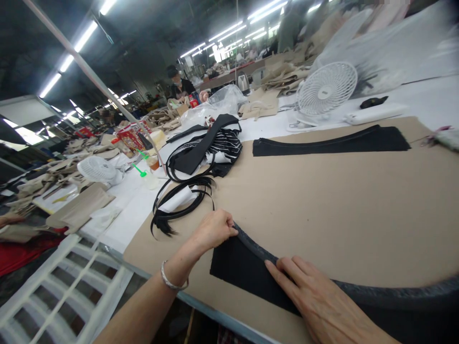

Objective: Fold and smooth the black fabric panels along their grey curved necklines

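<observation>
A long black fabric piece lies on the brown board close to me, a greyish strip running along its curved upper edge. At the piece's left corner, my left hand pinches that strip's end between thumb and fingers. My right hand rests flat with fingers stretched out on the fabric, its fingertips touching the strip's edge. Part of the piece is hidden beneath the right hand. Farther back on the board lies a second black fabric piece with a curved upper edge.
Coiled black strips and a pile of black fabric sit left of the board's middle. A white fan stands behind. Green-tipped bottles are at the left. A person works in the background; another's red sleeve shows at left.
</observation>
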`<state>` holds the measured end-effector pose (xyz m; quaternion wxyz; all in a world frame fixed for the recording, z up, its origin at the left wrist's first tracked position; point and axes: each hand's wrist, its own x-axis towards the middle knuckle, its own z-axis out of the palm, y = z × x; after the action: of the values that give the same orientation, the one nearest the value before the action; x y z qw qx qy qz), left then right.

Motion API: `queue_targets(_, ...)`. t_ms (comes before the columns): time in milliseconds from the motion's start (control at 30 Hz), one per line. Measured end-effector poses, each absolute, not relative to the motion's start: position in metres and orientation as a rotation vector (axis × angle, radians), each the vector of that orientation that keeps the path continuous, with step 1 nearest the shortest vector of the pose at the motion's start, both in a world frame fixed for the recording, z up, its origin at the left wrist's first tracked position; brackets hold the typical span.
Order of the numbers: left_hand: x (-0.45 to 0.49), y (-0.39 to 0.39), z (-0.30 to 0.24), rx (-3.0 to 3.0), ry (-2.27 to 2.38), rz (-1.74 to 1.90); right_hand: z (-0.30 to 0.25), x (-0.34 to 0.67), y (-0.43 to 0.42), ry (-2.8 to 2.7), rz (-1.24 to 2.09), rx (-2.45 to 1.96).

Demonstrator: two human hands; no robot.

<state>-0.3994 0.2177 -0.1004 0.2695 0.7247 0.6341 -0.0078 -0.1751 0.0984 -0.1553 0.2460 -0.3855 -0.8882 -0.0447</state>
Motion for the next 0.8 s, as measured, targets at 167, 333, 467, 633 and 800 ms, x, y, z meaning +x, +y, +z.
queue_targets(167,-0.401,0.219,-0.105,1.933,1.731,0.006,-0.151,-0.174,0.100,-2.425,-0.159,-1.039)
queue_targets(333,-0.401,0.219,-0.107,1.907,1.751,0.011,-0.160,-0.176,0.101,-2.431,-0.131,-1.064)
queue_targets(467,-0.400,0.218,-0.107,1.887,1.759,0.007,-0.161,-0.175,0.099,-2.433,-0.143,-1.062)
queue_targets(633,-0.400,0.220,-0.106,1.884,1.755,0.008,-0.160,-0.176,0.098,-2.450,-0.161,-1.058)
queue_targets(800,-0.405,0.221,-0.109,1.911,1.705,0.014,-0.159,-0.176,0.099,-2.480,-0.149,-1.045)
